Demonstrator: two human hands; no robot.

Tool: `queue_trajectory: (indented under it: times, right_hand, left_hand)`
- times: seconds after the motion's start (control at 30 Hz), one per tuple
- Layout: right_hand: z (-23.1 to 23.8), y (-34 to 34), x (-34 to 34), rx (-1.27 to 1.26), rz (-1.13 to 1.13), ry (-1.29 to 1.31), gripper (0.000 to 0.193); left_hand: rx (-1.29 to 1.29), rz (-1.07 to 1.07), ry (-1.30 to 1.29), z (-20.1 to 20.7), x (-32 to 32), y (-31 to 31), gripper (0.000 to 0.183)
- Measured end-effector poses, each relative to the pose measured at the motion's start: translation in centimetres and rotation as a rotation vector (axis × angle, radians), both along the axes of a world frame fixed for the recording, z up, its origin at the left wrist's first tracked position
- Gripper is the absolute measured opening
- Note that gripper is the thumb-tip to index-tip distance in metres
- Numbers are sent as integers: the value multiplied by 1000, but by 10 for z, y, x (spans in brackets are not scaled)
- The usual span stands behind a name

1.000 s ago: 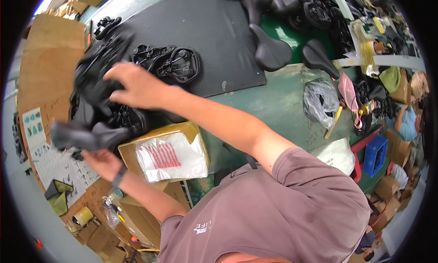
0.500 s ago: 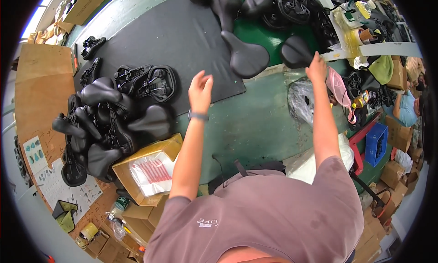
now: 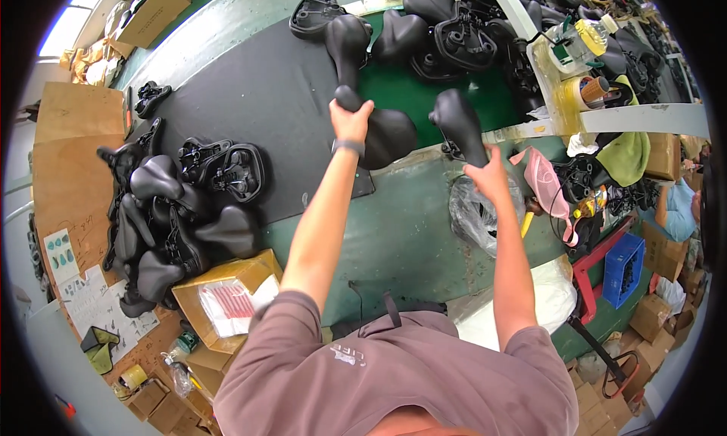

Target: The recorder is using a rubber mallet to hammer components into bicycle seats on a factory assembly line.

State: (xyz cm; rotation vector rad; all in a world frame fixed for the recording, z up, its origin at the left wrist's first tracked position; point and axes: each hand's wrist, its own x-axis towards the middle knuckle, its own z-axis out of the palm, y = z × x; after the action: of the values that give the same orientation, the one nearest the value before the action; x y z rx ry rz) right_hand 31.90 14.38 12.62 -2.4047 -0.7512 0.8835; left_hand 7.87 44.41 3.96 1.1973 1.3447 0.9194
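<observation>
Two black bicycle saddles are at my hands on the bench. The fingers and thumb of my left hand (image 3: 351, 123) close round the narrow nose of one saddle (image 3: 392, 139), whose broad end lies to the right at the mat's edge. My right hand (image 3: 488, 176) grips the near end of another saddle (image 3: 459, 122), which is tipped on edge with part of its underside showing at the left. Beyond my left hand lies a further saddle (image 3: 347, 46), close to the held one's nose.
Several saddles are heaped (image 3: 163, 209) at the left beside an open carton (image 3: 227, 298). More saddles (image 3: 462, 38) lie at the far side near a white metal frame (image 3: 628, 116). Clear plastic wrap (image 3: 477, 213) and a blue crate (image 3: 623, 268) are at the right.
My left hand has reached forward and closed on a saddle's nose. My right hand has taken hold of the right-hand saddle and tipped it up. The whole view has shifted a little.
</observation>
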Motion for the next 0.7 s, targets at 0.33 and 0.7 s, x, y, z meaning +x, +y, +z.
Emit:
queue_trajectory:
  times: [0.33, 0.7]
  right_hand:
    - [-71, -132, -229, 70, -112, 1188, 49]
    - [-95, 144, -168, 156, 362, 682, 28]
  left_hand:
    - [688, -381, 574, 73, -266, -290, 40]
    - [213, -804, 798, 43, -391, -422, 16]
